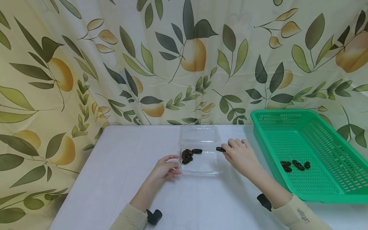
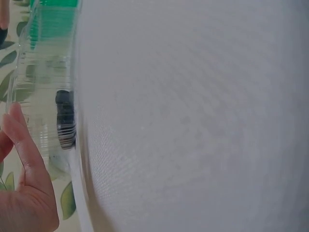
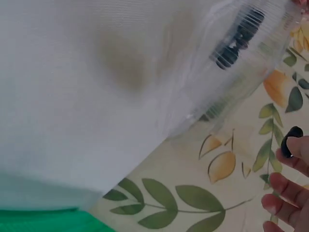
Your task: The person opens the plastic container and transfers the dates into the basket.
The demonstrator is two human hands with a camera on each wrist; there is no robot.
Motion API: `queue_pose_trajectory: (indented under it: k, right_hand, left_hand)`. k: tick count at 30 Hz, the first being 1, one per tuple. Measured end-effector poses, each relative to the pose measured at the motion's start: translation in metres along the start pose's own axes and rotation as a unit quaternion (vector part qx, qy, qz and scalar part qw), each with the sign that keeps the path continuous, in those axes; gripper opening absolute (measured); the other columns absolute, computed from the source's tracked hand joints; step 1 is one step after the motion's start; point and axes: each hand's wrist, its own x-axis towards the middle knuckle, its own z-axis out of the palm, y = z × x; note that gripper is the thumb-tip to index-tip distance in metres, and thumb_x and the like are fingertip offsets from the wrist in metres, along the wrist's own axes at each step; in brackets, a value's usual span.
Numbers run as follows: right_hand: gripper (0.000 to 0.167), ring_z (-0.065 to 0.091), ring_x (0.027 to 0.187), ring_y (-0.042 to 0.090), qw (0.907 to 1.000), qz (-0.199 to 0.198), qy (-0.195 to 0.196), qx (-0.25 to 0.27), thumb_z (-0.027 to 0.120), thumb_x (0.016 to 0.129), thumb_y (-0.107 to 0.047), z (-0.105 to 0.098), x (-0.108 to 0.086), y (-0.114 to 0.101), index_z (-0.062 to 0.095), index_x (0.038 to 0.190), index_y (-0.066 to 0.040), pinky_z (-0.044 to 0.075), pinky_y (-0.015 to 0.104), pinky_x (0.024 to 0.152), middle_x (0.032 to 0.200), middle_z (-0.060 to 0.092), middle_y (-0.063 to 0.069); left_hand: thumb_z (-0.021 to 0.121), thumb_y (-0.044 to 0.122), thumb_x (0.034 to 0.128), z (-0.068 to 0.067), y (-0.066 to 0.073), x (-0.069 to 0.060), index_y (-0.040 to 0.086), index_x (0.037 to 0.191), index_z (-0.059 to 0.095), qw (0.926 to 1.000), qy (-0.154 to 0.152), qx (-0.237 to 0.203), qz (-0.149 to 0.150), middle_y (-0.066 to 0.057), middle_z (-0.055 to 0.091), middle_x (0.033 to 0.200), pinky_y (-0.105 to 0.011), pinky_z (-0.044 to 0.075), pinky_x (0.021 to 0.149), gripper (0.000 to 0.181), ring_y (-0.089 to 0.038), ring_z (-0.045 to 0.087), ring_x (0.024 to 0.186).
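Spanning the near scene: table [image 1: 109, 179], white-covered. At right, green basket [image 1: 330, 198], a few dark oval pieces [image 1: 298, 165] on its floor towards the left. Centre, clear plastic box [image 1: 201, 166], lid [image 1: 199, 132] folded back on the far side. Right hand [image 1: 240, 156] is over the box's right side; left hand [image 1: 165, 168] rests at its left wall, fingers relaxed, not clenched; pressure cannot be told. Smallest: a cluster [image 1: 188, 152] inside the box at left, and one held piece [image 1: 220, 149], pinched by the right thumb and finger near one end. Risks, judged: the smooth-looking piece could slip from so small a contact; a knock on the wall could slide the light box if left-hand support is weak.
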Motion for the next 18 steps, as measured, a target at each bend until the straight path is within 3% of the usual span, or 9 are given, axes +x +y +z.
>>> queue_pose_trajectory:
  k: [7, 12, 14, 16, 18]
  right_hand:
    - [0.025, 0.047, 0.074, 0.025, 0.9996, 0.012, 0.022, -0.016, 0.077, 0.073, -0.019, -0.011, -0.019, 0.014, 0.062, 0.092, -0.01, 0.043, 0.044, 0.076, 0.077, 0.048, 0.006]
    - [0.026, 0.049, 0.074, 0.026, 0.9981, 0.015, 0.058, -0.016, 0.075, 0.07, -0.015, -0.018, -0.033, 0.028, 0.061, 0.091, -0.01, 0.042, 0.047, 0.075, 0.077, 0.048, 0.006]
    - [0.021, 0.049, 0.073, 0.026, 0.997, 0.015, 0.075, -0.013, 0.07, 0.074, -0.017, -0.02, -0.039, 0.034, 0.061, 0.092, -0.009, 0.041, 0.048, 0.074, 0.078, 0.048, 0.006]
    - [0.02, 0.05, 0.072, 0.027, 0.9957, 0.017, 0.09, -0.011, 0.058, 0.088, -0.028, -0.022, -0.044, 0.04, 0.061, 0.092, -0.009, 0.042, 0.048, 0.074, 0.078, 0.049, 0.007]
    - [0.042, 0.05, 0.072, 0.028, 0.9946, 0.023, 0.101, -0.009, 0.037, 0.097, -0.041, -0.023, -0.049, 0.047, 0.061, 0.092, -0.008, 0.041, 0.049, 0.073, 0.078, 0.05, 0.007]
  left_hand:
    - [0.06, 0.005, 0.0847, 0.0, 0.0, -0.001, 0.003, 0.125, 0.05, 1.0, -0.002, -0.001, 0.003, -0.004, 0.061, 0.075, -0.022, 0.052, 0.051, 0.042, -0.013, 0.064, 0.059]
    - [0.06, 0.006, 0.0849, -0.001, -0.001, -0.001, 0.003, 0.126, 0.049, 1.0, -0.003, 0.0, 0.005, -0.004, 0.061, 0.075, -0.021, 0.052, 0.051, 0.043, -0.013, 0.064, 0.059]
    - [0.06, 0.006, 0.0849, -0.001, -0.001, 0.0, 0.003, 0.126, 0.049, 1.0, -0.002, 0.002, 0.004, -0.004, 0.06, 0.074, -0.021, 0.052, 0.051, 0.043, -0.013, 0.064, 0.059]
    - [0.061, 0.006, 0.0846, -0.001, -0.001, 0.0, 0.004, 0.125, 0.05, 1.0, 0.0, 0.003, 0.001, -0.004, 0.061, 0.075, -0.021, 0.052, 0.051, 0.042, -0.013, 0.064, 0.059]
    - [0.061, 0.006, 0.0844, -0.001, -0.001, 0.001, 0.004, 0.125, 0.051, 1.0, 0.002, 0.005, 0.0, -0.004, 0.061, 0.076, -0.021, 0.052, 0.051, 0.042, -0.013, 0.064, 0.059]
